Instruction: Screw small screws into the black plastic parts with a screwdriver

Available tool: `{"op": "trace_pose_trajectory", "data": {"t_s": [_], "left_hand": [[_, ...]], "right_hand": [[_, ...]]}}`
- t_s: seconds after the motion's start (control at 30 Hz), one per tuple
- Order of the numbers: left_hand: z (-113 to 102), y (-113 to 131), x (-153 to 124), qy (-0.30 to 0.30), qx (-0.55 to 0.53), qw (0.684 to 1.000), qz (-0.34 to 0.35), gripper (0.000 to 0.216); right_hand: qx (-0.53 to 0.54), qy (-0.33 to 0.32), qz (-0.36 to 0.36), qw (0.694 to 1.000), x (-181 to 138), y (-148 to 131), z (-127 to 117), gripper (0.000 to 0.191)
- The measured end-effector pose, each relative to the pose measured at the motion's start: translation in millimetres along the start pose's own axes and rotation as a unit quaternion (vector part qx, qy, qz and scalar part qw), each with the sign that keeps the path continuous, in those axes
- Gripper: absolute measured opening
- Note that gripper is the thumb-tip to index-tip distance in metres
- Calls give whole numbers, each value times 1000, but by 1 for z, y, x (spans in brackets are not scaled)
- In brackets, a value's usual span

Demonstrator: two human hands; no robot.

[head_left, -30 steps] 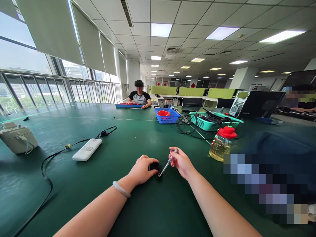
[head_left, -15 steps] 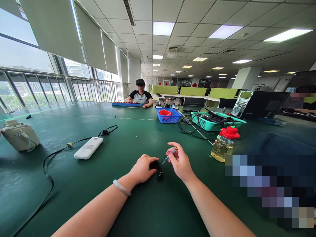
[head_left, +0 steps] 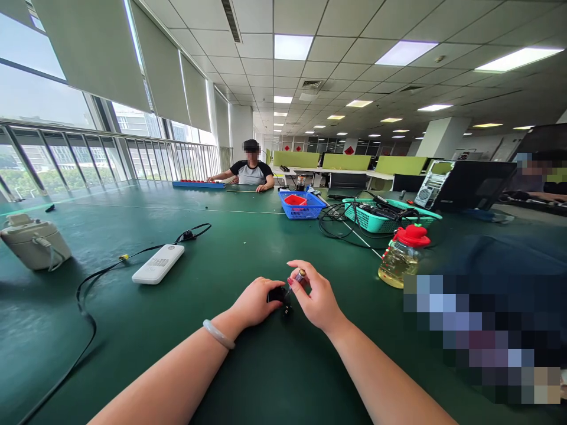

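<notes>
My left hand, with a pale bangle on its wrist, pinches a small black object low over the green table. What kind of object it is I cannot make out. My right hand grips a small screwdriver with a clear handle and a gold-coloured end. The tool leans down to the left, and its tip meets or nearly meets the black object; fingers partly hide it. Just below, a small dark piece with shiny spots shows between my hands, too small to name.
A white power bank and a black cable lie left, near a beige case. Toward the right stand a red-lidded jar, a blue basket and a teal basket with cables. Another person sits opposite.
My right hand has shifted left toward my left hand, and the screwdriver stands steeper, closer to the black object. Across the table, the blue tray has slid left along with the other person's arm.
</notes>
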State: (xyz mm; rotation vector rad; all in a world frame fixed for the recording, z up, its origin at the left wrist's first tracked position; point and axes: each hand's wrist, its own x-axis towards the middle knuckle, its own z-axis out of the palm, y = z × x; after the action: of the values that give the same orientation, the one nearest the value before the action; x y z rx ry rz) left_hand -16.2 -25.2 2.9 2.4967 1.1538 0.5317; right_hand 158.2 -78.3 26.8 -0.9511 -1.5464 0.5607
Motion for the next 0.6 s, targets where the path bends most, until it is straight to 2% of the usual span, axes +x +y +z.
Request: {"op": "trace_pose_trajectory", "data": {"t_s": [0.33, 0.6], "left_hand": [[1, -1, 2, -5, 3, 1000, 1, 44], [2, -3, 1, -10, 8, 1000, -17, 52]], "right_hand": [[-67, 14, -3, 998, 0, 7, 3, 15], [-88, 43, 8, 995, 5, 15, -6, 18]]}}
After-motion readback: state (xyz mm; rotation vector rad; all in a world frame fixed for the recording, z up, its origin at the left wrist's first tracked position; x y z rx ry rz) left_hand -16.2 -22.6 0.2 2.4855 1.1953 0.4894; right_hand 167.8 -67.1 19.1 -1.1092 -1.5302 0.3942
